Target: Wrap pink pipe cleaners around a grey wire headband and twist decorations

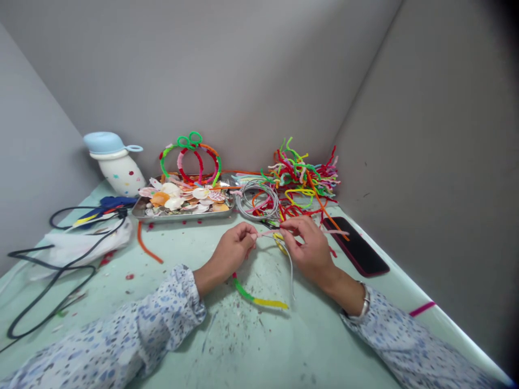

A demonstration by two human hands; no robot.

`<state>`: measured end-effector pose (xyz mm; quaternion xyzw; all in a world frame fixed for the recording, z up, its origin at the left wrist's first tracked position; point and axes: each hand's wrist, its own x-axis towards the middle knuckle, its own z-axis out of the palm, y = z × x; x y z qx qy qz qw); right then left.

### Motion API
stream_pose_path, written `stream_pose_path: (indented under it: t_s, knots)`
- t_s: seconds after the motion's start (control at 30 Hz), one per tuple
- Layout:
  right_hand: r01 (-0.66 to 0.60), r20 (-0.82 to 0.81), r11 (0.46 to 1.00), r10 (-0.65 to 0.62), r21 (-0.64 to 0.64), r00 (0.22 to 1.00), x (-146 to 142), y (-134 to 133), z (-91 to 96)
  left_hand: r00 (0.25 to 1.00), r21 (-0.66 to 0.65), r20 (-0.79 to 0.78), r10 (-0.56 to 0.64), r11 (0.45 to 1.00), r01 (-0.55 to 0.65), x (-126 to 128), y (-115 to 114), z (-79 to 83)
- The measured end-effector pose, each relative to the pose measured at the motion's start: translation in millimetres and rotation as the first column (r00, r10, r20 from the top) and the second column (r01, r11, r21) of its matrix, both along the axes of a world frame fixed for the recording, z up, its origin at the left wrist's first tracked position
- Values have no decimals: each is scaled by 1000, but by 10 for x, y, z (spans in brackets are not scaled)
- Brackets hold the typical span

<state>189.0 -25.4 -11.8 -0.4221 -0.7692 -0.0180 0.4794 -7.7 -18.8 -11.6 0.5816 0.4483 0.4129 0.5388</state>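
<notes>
Between my two hands a pink pipe cleaner (336, 232) is stretched, its free end sticking out to the right past my right hand. My left hand (233, 248) is closed in a pinch on its left end. My right hand (306, 246) pinches it farther along. A thin grey wire (292, 275) curves from between the hands down toward the table. Below my left hand hangs or lies a green and yellow pipe cleaner piece (261, 301); whether it joins the wire is hidden. Yellow-handled scissors (279, 243) lie partly hidden behind my right hand.
A metal tray (186, 217) of shells stands at the back, with pipe cleaner rings (190, 156) above it. Beside it are a wire coil (257, 201) and a pipe cleaner heap (302, 167). A phone (359, 248) lies right; a white bottle (119, 170) and black cable (60, 270) are left.
</notes>
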Motion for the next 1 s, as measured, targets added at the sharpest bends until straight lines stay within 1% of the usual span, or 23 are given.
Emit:
stream_pose_path:
  t_s: [0.07,0.1,0.13,0.17,0.2,0.27,0.33,0.4,0.47,0.53,0.6,0.67,0.73,0.87,1.0]
  knots:
    - [18,-83,996,-25,-86,996,-25,-40,51,1000,12,0,17,1000,-17,-3,7,-5]
    - [-5,-96,985,-12,-172,995,-39,-56,77,1000,18,-4,23,1000,-22,-4,8,-10]
    - [-47,-101,958,19,-283,995,-56,-69,101,1000,27,-11,27,999,-27,-3,7,-14]
    - [-98,-117,911,55,-400,992,-74,-77,120,999,39,-20,27,999,-26,-2,1,-17]
    - [-150,-150,851,86,-504,985,-93,-81,134,999,50,-27,27,998,-25,0,-8,-19]
    - [-248,-260,732,100,-635,960,-131,-79,146,999,73,-46,10,997,-7,6,-35,-14]
    - [-329,-384,642,58,-693,922,-160,-69,143,998,85,-66,-9,996,15,12,-64,-2]
    - [-392,-474,566,1,-725,880,-174,-59,134,997,82,-79,-21,996,28,18,-87,13]
    - [-439,-536,515,-48,-737,843,-175,-50,123,997,71,-77,-33,997,38,24,-100,26]
    - [-474,-575,489,-71,-733,815,-171,-43,115,997,60,-63,-50,997,54,30,-108,35]
    - [-504,-608,477,-86,-721,789,-169,-37,108,997,45,-43,-63,997,65,36,-112,39]
    - [-525,-634,474,-97,-707,767,-174,-35,101,997,30,-31,-69,997,70,41,-111,42]
    - [-529,-648,487,-107,-695,754,-180,-37,96,996,15,-35,-78,997,78,45,-108,50]
    - [-486,-617,526,-97,-698,781,-184,-52,98,990,-31,-72,-121,992,119,54,-105,84]
    - [-436,-565,549,-81,-713,821,-187,-68,116,985,-50,-86,-148,988,145,65,-110,107]
